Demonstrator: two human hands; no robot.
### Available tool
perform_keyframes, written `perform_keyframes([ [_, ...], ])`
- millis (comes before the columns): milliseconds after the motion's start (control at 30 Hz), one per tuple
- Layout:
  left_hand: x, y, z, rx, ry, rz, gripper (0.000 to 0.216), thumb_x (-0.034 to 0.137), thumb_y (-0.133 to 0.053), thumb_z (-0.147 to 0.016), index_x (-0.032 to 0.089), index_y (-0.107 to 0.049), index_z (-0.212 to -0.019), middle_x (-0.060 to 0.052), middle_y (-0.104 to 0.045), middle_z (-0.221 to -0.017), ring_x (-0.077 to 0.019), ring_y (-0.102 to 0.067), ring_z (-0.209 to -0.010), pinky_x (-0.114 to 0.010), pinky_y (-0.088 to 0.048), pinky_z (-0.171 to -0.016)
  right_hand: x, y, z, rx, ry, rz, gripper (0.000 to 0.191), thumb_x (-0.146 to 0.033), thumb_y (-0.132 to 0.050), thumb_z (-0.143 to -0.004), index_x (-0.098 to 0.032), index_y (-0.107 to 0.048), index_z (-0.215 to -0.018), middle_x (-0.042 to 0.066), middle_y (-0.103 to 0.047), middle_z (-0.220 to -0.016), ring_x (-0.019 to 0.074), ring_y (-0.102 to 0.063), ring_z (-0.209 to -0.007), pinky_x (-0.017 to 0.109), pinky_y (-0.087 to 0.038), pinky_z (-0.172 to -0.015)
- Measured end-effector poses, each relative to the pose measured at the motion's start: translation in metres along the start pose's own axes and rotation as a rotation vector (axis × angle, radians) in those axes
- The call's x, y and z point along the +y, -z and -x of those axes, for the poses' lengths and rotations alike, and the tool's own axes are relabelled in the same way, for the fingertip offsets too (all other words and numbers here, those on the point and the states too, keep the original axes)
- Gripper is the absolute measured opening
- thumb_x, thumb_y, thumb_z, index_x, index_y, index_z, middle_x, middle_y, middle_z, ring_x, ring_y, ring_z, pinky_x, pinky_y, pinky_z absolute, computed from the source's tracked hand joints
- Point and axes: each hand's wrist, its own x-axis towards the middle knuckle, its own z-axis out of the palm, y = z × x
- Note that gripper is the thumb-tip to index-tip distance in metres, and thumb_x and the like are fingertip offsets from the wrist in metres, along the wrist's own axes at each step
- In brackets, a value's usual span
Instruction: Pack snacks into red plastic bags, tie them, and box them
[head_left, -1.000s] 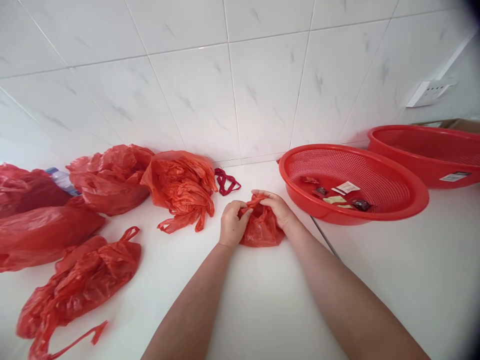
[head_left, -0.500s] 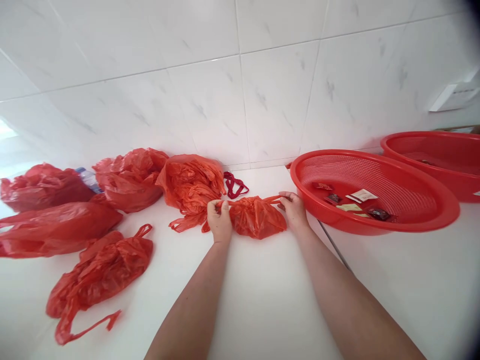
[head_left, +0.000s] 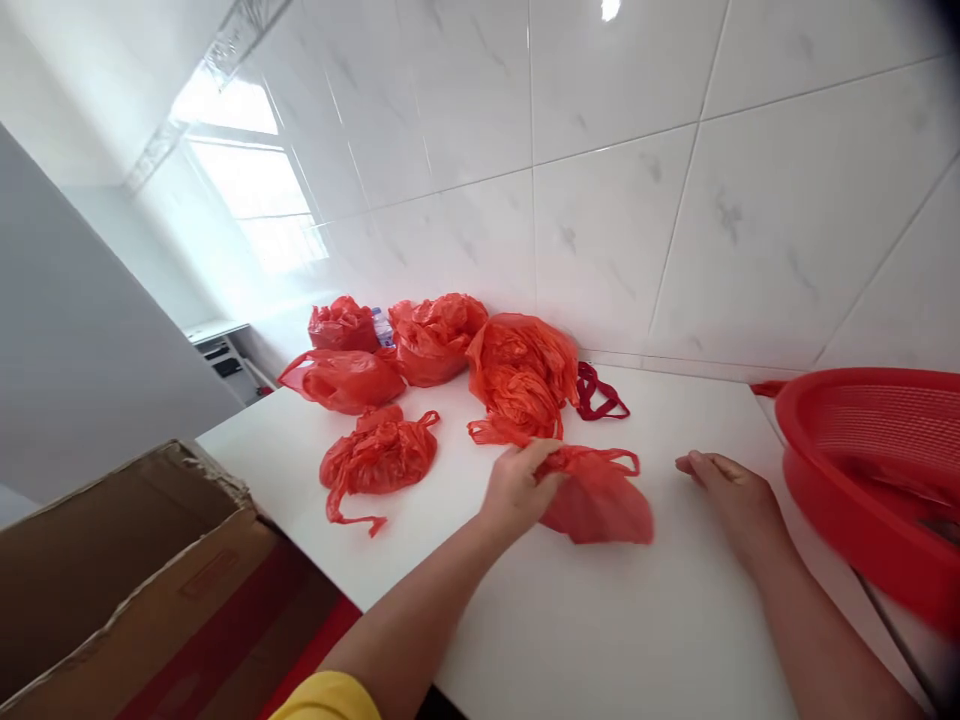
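My left hand (head_left: 521, 485) is closed on the gathered top of a thin red plastic bag (head_left: 600, 500). The bag hangs to the right of the fingers, slightly blurred, with one loop handle sticking out at its upper right. My right hand (head_left: 724, 495) is apart from the bag, over the white tabletop (head_left: 675, 620), its fingers loosely bent and nothing visible in them. Behind my left hand lies a crumpled heap of red plastic bags (head_left: 521, 370). A dark red strap-like loop (head_left: 600, 395) rests beside that heap.
To the left are a tied red bag (head_left: 382, 455), a longer red bag (head_left: 345, 380) and two bulky red bags by a bottle (head_left: 382, 328). A red plastic basket (head_left: 832, 490) stands at right. At lower left is an open cardboard box (head_left: 217, 570). A tiled wall (head_left: 600, 200) rises behind.
The view has swung left, bringing the cardboard box into sight. My right hand has let go of the bag's handle and moved away. My left hand still grips the bag, now shifted and swinging.
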Motion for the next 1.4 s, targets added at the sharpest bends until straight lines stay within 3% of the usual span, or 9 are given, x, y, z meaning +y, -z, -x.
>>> perform_keyframes([
  [233, -0.015, 0.116, -0.006, 0.550, 0.076, -0.263, 0.028, 0.019, -0.059, -0.072, 0.025, -0.065, -0.098, -0.002, -0.067, -0.092, -0.0200, -0.060, -0.088, -0.032, -0.044, -0.086, -0.009, -0.005, 0.006, -0.062, -0.014, 0.201, 0.034, -0.054, -0.054, -0.070, -0.024, -0.068, -0.080, 0.004, -0.068, -0.094, 0.0274, -0.060, -0.085, 0.034, -0.044, -0.064],
  [333, -0.025, 0.148, -0.004, 0.772, 0.086, -0.484, 0.030, 0.026, -0.057, -0.076, 0.024, -0.060, -0.106, -0.006, -0.058, -0.113, -0.0221, -0.052, -0.108, -0.036, -0.038, -0.097, -0.007, -0.005, 0.004, -0.069, -0.026, 0.216, 0.035, -0.056, -0.053, -0.070, -0.025, -0.067, -0.080, 0.003, -0.068, -0.093, 0.0268, -0.059, -0.083, 0.034, -0.044, -0.062],
  [467, -0.053, 0.162, 0.013, 0.765, 0.319, -0.763, 0.061, 0.040, -0.061, -0.073, 0.025, -0.042, -0.129, -0.011, -0.023, -0.147, -0.0334, -0.018, -0.135, -0.050, -0.025, -0.106, -0.008, -0.006, 0.005, -0.087, -0.006, 0.223, 0.036, -0.056, -0.051, -0.072, -0.024, -0.067, -0.077, 0.004, -0.068, -0.092, 0.0254, -0.058, -0.079, 0.033, -0.043, -0.059],
  [633, -0.100, 0.162, 0.033, 0.303, 0.710, -0.814, 0.061, 0.056, -0.048, -0.078, 0.028, -0.042, -0.132, -0.018, -0.037, -0.140, -0.0438, -0.021, -0.132, -0.069, -0.022, -0.094, -0.010, -0.007, 0.008, -0.097, 0.002, 0.211, 0.037, -0.054, -0.049, -0.074, -0.023, -0.066, -0.083, 0.004, -0.067, -0.095, 0.0236, -0.058, -0.079, 0.031, -0.042, -0.060],
  [733, -0.102, 0.158, 0.030, 0.331, 0.783, -0.812, 0.068, 0.058, -0.046, -0.079, 0.026, -0.033, -0.138, -0.021, -0.034, -0.141, -0.0447, -0.015, -0.135, -0.069, -0.021, -0.095, -0.010, -0.008, 0.008, -0.099, 0.005, 0.209, 0.038, -0.053, -0.047, -0.075, -0.021, -0.066, -0.084, 0.005, -0.067, -0.092, 0.0227, -0.057, -0.078, 0.030, -0.041, -0.061],
  [900, -0.062, 0.141, 0.010, 0.742, 0.353, -0.934, 0.072, 0.044, -0.055, -0.078, 0.024, -0.027, -0.141, -0.013, 0.001, -0.153, -0.0402, 0.004, -0.138, -0.063, -0.014, -0.104, -0.008, -0.011, 0.007, -0.126, 0.003, 0.211, 0.036, -0.052, -0.045, -0.077, -0.022, -0.064, -0.083, 0.003, -0.066, -0.092, 0.0209, -0.057, -0.079, 0.028, -0.040, -0.062],
  [1000, -0.042, 0.127, -0.012, 0.788, -0.019, -0.895, 0.054, 0.034, -0.057, -0.079, 0.024, -0.045, -0.131, -0.009, -0.013, -0.151, -0.0330, -0.008, -0.139, -0.052, -0.016, -0.110, -0.006, -0.012, 0.005, -0.126, 0.018, 0.194, 0.037, -0.053, -0.044, -0.077, -0.022, -0.063, -0.082, 0.003, -0.066, -0.092, 0.0197, -0.056, -0.076, 0.028, -0.039, -0.060],
  [1167, -0.029, 0.086, -0.070, 0.328, -0.208, -0.568, 0.025, 0.023, -0.050, -0.083, 0.023, -0.063, -0.104, -0.007, -0.057, -0.118, -0.0220, -0.050, -0.113, -0.038, -0.040, -0.098, -0.003, -0.013, 0.003, -0.086, 0.060, 0.166, 0.034, -0.051, -0.047, -0.074, -0.022, -0.064, -0.076, 0.002, -0.065, -0.078, 0.0180, -0.054, -0.067, 0.027, -0.038, -0.057],
  [1400, -0.028, 0.029, -0.124, -0.043, -0.011, -0.490, 0.032, 0.021, -0.058, -0.074, 0.024, -0.063, -0.105, -0.007, -0.061, -0.115, -0.0260, -0.053, -0.107, -0.036, -0.041, -0.087, -0.007, -0.010, 0.005, -0.042, 0.129, 0.083, 0.032, -0.049, -0.047, -0.073, -0.021, -0.059, -0.062, -0.001, -0.058, -0.061, 0.0163, -0.049, -0.060, 0.026, -0.034, -0.053],
])
